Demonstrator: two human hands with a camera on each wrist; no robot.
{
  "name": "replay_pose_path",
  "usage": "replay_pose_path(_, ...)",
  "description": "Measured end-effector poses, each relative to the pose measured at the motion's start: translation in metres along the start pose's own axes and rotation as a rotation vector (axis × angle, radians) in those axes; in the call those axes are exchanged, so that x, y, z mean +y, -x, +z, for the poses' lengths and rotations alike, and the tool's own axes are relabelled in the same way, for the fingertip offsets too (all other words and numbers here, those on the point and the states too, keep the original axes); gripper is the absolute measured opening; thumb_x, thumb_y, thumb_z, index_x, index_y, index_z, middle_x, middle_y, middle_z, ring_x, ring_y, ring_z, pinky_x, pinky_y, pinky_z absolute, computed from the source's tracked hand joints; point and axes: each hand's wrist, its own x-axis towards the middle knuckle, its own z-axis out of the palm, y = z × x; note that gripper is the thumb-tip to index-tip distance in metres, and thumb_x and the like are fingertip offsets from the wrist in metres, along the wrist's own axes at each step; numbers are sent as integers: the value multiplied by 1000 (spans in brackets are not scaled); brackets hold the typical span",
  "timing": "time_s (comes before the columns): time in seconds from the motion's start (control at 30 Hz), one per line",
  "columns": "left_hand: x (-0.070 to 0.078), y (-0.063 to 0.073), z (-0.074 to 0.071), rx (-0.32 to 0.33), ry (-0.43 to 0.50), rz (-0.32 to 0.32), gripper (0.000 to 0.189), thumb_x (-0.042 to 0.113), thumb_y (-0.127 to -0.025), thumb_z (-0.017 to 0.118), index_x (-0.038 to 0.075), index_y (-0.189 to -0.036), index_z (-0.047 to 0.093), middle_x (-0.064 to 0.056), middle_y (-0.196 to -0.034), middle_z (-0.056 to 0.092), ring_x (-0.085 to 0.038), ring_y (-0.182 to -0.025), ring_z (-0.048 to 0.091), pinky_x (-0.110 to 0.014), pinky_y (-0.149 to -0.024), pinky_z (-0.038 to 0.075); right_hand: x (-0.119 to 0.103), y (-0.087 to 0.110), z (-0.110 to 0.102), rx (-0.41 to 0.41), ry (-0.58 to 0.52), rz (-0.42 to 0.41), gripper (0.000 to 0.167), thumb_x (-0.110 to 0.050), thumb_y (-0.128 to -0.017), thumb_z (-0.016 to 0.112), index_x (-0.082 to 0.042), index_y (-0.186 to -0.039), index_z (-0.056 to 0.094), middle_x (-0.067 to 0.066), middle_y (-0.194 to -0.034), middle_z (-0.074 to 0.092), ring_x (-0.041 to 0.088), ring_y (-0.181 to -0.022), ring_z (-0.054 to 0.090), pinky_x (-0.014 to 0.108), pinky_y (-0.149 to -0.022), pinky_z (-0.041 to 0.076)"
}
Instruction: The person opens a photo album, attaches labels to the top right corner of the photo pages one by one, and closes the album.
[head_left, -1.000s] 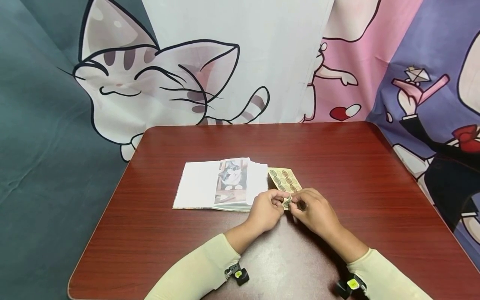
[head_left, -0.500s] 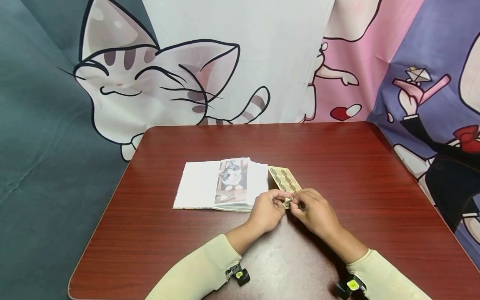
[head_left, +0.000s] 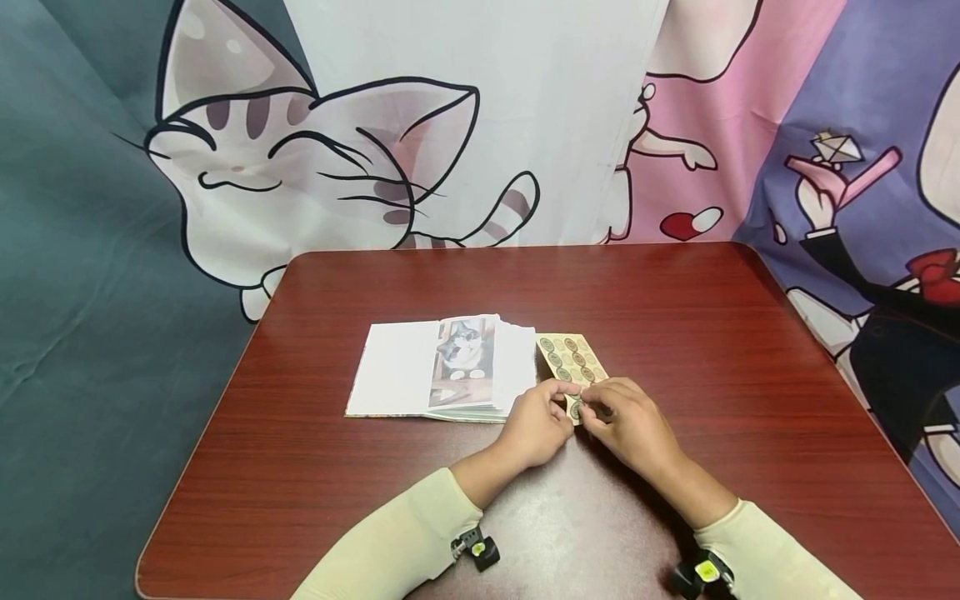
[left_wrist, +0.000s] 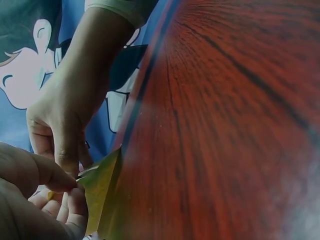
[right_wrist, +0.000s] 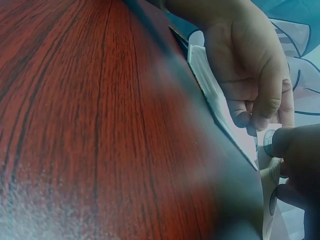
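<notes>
Tan sticker sheet (head_left: 572,363) of round labels; near corner between both pinching hands.

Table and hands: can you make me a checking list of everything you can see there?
Surface: dark red wood-grain table, rounded corners.
Job's things: tan sticker sheet with round stickers, beside the open book, its near end pinched between both hands.
Clutter: open white book with a cat picture strip lying on its pages.
Grippers: left hand and right hand meet at the sheet's near end, fingertips pinching it.
Cables: nothing seen; a small black device with a yellow dot at each wrist.
Surroundings: cartoon cat backdrop cloth behind the table.
</notes>
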Motion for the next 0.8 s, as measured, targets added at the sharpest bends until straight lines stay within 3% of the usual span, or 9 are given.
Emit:
replay_pose_path(0.27,0,1,-2,-41,3,-5,56,-11,-74,62,14,-124,67,10,-61,63,-1,-49,54,-20,-44,44,0,-1,1,2,-3,-25,19,-4,-75,86,-6,-91,76,5,-92,73,22,-91,67,37,-81,55)
replay_pose_path(0.53,1,-1,-4,27,-10,53,49,-10,-74,59,10,-117,74,4,-88,67,3,-60,52,-16,-54,45,-1,-4,-1,33,-1,-65,17,-3,-76,84,-6,-90,77,5,-90,74,22,-89,68,36,-78,56)
replay_pose_path(0.8,4,-1,-3,31,27,43,45,-9,-77,63,8,-116,75,2,-90,72,3,-71,58,-16,-60,49,-4,-5,-1,84,-8,-103,15,1,-75,81,-5,-89,77,6,-90,75,23,-86,70,37,-73,58)
